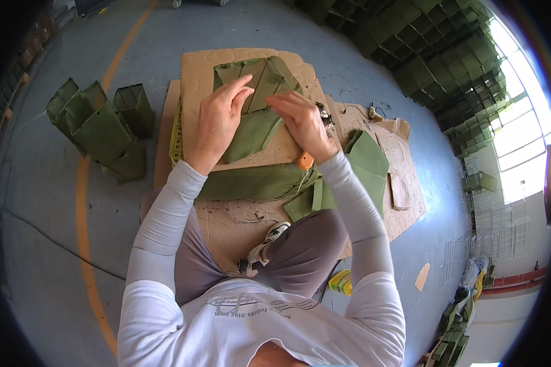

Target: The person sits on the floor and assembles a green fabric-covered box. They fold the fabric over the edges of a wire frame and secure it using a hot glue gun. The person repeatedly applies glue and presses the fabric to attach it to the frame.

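Beneath left hand [221, 119], right hand [305, 122]: green box [258, 129] part-hidden; contact unclear.

An olive-green fabric box on a wire frame [253, 121] lay on top of a brown cardboard sheet [196, 73]. Its far portion stood framed and open toward the viewer, edged in darker green, with thin dark lines crossing a paler tan-olive interior. The near portion was a smooth, plain green panel slanting toward the sheet's near edge, its lower outline uneven. The middle and right margin were partly hidden, so contact and fastening there could not be determined.
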Demonstrator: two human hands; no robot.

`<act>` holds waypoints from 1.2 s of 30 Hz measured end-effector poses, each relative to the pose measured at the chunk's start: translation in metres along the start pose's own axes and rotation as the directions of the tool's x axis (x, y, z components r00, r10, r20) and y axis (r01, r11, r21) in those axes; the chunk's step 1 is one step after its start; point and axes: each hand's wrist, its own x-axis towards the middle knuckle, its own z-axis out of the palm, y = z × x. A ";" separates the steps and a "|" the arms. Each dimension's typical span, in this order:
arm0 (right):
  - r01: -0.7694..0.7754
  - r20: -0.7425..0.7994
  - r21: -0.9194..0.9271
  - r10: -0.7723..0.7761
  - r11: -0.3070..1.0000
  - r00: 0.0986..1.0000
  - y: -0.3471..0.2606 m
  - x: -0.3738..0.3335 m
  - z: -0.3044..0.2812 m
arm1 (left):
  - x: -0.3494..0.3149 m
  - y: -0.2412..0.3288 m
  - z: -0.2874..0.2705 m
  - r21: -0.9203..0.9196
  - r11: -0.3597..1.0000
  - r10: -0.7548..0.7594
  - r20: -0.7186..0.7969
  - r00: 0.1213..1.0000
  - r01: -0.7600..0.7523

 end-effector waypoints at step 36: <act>-0.039 -0.104 -0.042 0.034 0.998 0.994 -0.002 -0.016 0.029 | -0.030 0.000 0.009 0.202 0.961 0.140 0.230 0.963 -0.187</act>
